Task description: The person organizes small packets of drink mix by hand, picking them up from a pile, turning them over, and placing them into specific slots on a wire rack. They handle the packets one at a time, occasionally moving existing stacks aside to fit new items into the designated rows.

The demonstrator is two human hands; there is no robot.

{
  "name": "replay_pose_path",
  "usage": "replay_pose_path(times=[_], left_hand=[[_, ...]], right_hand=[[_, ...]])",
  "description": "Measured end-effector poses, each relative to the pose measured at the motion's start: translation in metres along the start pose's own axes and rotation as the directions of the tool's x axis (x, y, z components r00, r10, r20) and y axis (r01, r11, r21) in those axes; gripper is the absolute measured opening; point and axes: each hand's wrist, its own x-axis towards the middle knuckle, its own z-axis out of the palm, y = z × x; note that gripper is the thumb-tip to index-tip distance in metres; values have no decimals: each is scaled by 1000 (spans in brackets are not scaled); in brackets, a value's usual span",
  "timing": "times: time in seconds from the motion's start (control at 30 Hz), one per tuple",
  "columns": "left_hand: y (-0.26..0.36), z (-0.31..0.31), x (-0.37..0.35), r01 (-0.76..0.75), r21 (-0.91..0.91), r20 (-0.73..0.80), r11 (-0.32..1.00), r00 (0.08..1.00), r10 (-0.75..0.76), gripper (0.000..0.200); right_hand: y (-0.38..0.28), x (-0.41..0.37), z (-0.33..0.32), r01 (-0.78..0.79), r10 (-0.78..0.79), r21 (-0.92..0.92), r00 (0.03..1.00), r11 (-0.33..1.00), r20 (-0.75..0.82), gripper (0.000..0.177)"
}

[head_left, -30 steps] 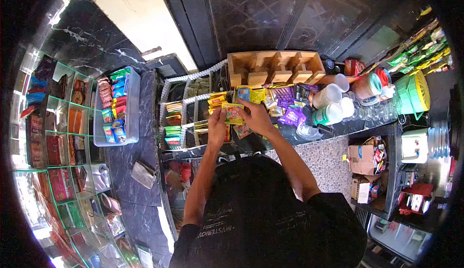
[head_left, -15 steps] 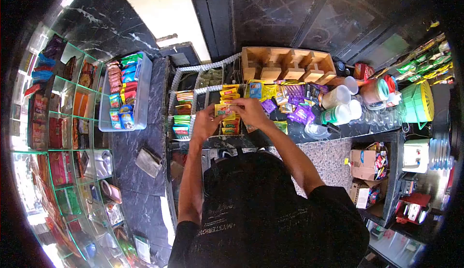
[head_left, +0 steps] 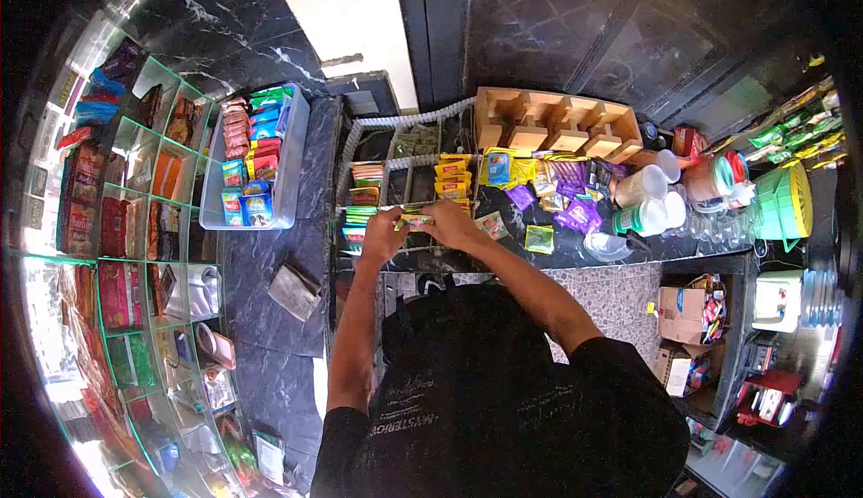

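Note:
My left hand [head_left: 384, 235] and my right hand [head_left: 452, 225] are close together over the front of a white-edged divided basket [head_left: 388, 167]. Between them a small yellow and green sachet [head_left: 414, 220] is pinched by its ends and seen nearly edge-on; whether it is one or a few stacked cannot be made out. Yellow and red sachets [head_left: 451, 177] stand in the compartment just behind my right hand. Left of my left hand are compartments with green and white sachets [head_left: 357, 219] and orange-brown ones [head_left: 365, 194].
A clear plastic bin [head_left: 286, 188] of sachets stands left, near glass-divided shelves [head_left: 135, 264]. A wooden compartment rack [head_left: 557, 120] stands behind purple packets [head_left: 575, 215]. Jars [head_left: 640, 185] and a green bucket [head_left: 780, 201] are on the right. A folded cloth [head_left: 294, 292] lies on the left counter.
Both hands have lowered toward the basket's front, tilting the sachet from face-up to nearly edge-on. The whole view has shifted, so the surroundings appear further right.

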Motion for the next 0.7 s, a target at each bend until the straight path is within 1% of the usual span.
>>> replay_pose_path(times=[0.03, 0.07, 0.1, 0.13, 0.2, 0.23, 0.27, 0.33, 0.4, 0.43, 0.47, 0.5, 0.53, 0.6, 0.67, 0.7], left_hand=[[-3, 3, -1, -39, 70, -27, 997, 999, 41, 32], [-6, 6, -2, -76, 141, -50, 987, 995, 83, 34], [-11, 12, -5, -93, 82, -108, 992, 989, 102, 36], [-16, 18, -4, -93, 81, -107, 992, 989, 102, 36], [-16, 23, 0, -99, 187, -35, 977, 994, 107, 37], [-11, 22, 0, -75, 169, -5, 983, 997, 77, 37], [-6, 20, 0, -80, 167, -1, 983, 997, 81, 37], [-4, 19, 0, -109, 213, -40, 971, 992, 120, 36], [-2, 18, -1, -103, 209, -27, 973, 993, 111, 35], [-1, 16, -1, -95, 206, -19, 974, 995, 101, 34], [-1, 14, -2, -97, 206, -18, 974, 994, 103, 34], [-4, 13, -4, -140, 223, 22, 965, 990, 138, 35], [-6, 12, -5, -182, 238, 62, 954, 983, 172, 37], [-10, 15, -7, -199, 250, 67, 948, 980, 188, 39], [-14, 17, -5, -216, 262, 72, 941, 976, 204, 41], [-15, 19, -5, -215, 317, 77, 924, 977, 200, 42]], right_hand=[[1, -1, 3, -1, 1, 0, 1000, 1000, 1, 30], [3, -2, 6, -30, 32, -29, 999, 999, 44, 31], [2, -3, 6, -59, 63, -59, 994, 997, 85, 32], [0, -4, 7, -60, 65, -59, 994, 996, 86, 32], [0, -6, 7, -105, 120, -167, 989, 980, 85, 28], [0, -6, 8, -109, 124, -170, 989, 979, 81, 28], [0, -7, 8, -123, 139, -171, 987, 978, 85, 27], [6, -7, 17, -142, 159, -173, 984, 975, 86, 26], [8, -4, 29, -127, 146, -275, 988, 953, 50, 23], [9, -4, 32, -128, 147, -276, 988, 953, 49, 23], [11, -4, 35, -57, 82, -347, 995, 936, 59, 22], [8, -5, 36, 15, 18, -416, 997, 909, 75, 21], [6, -5, 38, 15, 17, -418, 997, 909, 74, 21], [1, -8, 44, 5, -19, -473, 1000, 881, -25, 17], [3, -8, 49, 11, -31, -471, 999, 882, -36, 16], [3, -8, 51, 17, -43, -467, 998, 884, -45, 15]])
